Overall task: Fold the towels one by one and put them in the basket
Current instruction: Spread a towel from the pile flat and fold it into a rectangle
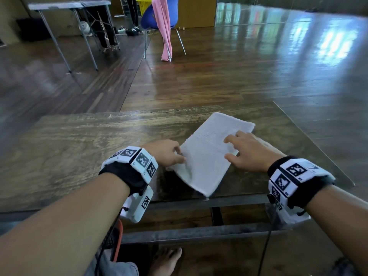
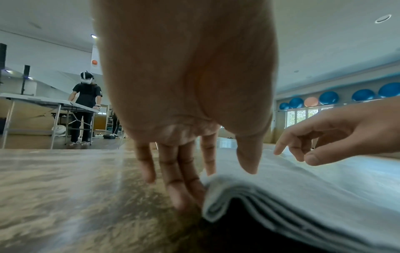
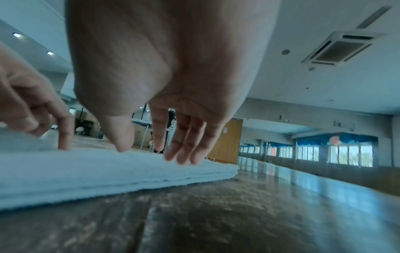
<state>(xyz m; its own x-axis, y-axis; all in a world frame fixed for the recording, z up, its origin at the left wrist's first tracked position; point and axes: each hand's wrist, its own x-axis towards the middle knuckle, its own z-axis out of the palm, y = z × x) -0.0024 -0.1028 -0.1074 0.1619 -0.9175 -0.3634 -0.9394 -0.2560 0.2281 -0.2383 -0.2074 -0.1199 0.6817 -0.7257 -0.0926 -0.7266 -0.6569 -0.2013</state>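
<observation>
A white towel [image 1: 209, 148], folded into a long rectangle of several layers, lies diagonally on the wooden table [image 1: 79, 146]. Its near corner hangs over the front edge. My left hand [image 1: 173, 155] is at the towel's left edge. In the left wrist view its straight fingers [image 2: 184, 196] touch the stacked layers of the towel [image 2: 303, 188] and the thumb sits just above. My right hand [image 1: 231, 149] is spread over the towel's right side. In the right wrist view its relaxed fingers [image 3: 181, 157] hover at the surface of the towel [image 3: 86, 171] and hold nothing.
A pink towel [image 1: 163, 26] hangs over a blue chair [image 1: 157, 14] across the wooden floor, with a yellow crate [image 1: 143, 5] behind it. Folding tables [image 1: 69, 5] stand at the back left, where a person [image 2: 86, 106] stands. An orange-rimmed object [image 1: 118, 238] sits below my left arm.
</observation>
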